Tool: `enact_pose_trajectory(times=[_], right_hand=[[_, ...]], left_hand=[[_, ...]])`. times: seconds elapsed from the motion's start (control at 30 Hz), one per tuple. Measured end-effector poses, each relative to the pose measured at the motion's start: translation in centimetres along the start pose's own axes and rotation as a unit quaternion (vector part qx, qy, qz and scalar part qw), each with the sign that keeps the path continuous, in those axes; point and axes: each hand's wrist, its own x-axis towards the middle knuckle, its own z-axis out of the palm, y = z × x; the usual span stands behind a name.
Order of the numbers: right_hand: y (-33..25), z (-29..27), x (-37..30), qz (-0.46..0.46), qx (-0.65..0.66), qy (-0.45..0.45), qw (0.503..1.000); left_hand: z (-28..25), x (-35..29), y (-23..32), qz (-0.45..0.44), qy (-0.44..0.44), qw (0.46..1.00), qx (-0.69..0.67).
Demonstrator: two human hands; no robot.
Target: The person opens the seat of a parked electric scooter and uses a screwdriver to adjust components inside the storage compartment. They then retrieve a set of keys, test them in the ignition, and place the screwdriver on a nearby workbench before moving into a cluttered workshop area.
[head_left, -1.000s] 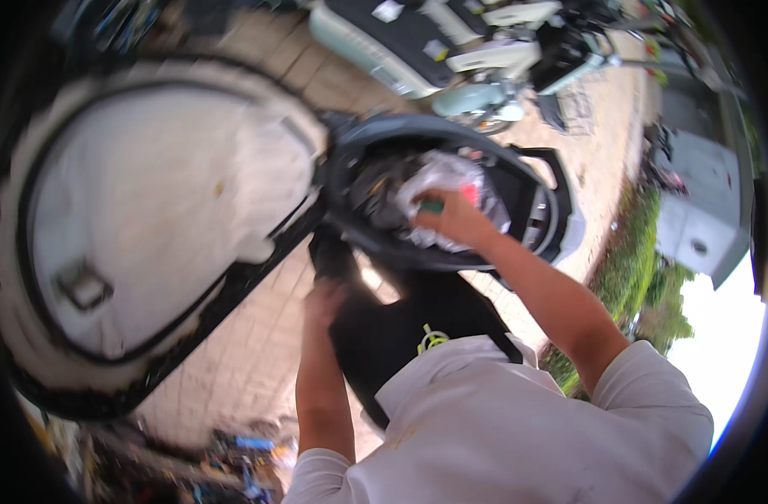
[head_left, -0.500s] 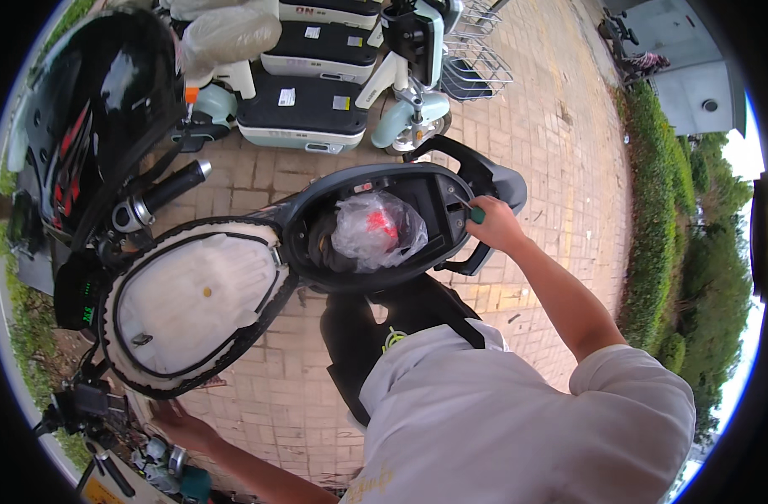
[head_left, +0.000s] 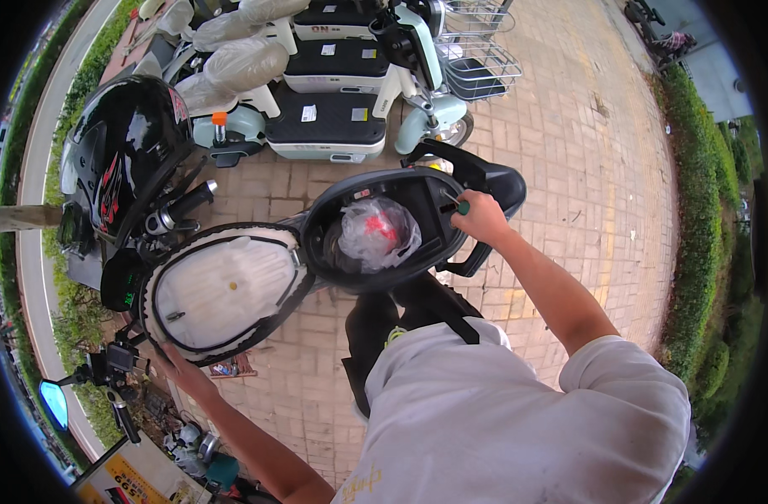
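My right hand (head_left: pixel 482 217) is closed on the green handle of a screwdriver (head_left: pixel 463 207). The tip of its thin metal shaft is at the back end of the scooter's open storage bin (head_left: pixel 317 235), near a screw in the black panel (head_left: pixel 442 202). Inside the bin lies a clear plastic bag (head_left: pixel 401 239) with something red in it. Tipped forward, the scooter seat (head_left: pixel 233 294) shows its white underside. My left hand (head_left: pixel 185 374) is at the seat's lower edge, its fingers stretched out and partly hidden; how firmly it touches is hard to tell.
A black helmet (head_left: pixel 136 139) sits by the handlebar grip (head_left: pixel 195 202). Several pale-green electric scooters (head_left: pixel 329 122) stand beyond, one with a wire basket (head_left: pixel 481 71). Another handlebar (head_left: pixel 119 370) is at the lower left. A hedge (head_left: pixel 691 160) edges the paving on the right.
The view has shifted left, so the scooter and seat appear farther right. My left hand has come up against the seat's edge. My right hand still holds the screwdriver at the panel.
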Motion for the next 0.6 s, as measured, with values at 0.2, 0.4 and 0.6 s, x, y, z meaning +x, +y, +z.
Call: enact_pose_trajectory(times=[0.2, 0.4, 0.6], right_hand=[[-4.1, -3.1, 5.1, -0.100, -0.307, -0.221, 0.920], [-6.9, -1.4, 8.6, -0.168, -0.313, -0.244, 0.903], [-7.2, -1.1, 7.7, -0.069, -0.263, -0.261, 0.926]], left_hand=[[3.2, -4.8, 4.6, 0.080, -0.006, 0.997, 0.017], [5.9, -10.3, 12.6, 0.154, -0.187, 0.947, 0.211], [9.3, -9.2, 13.4, 0.377, -0.160, 0.911, 0.045]])
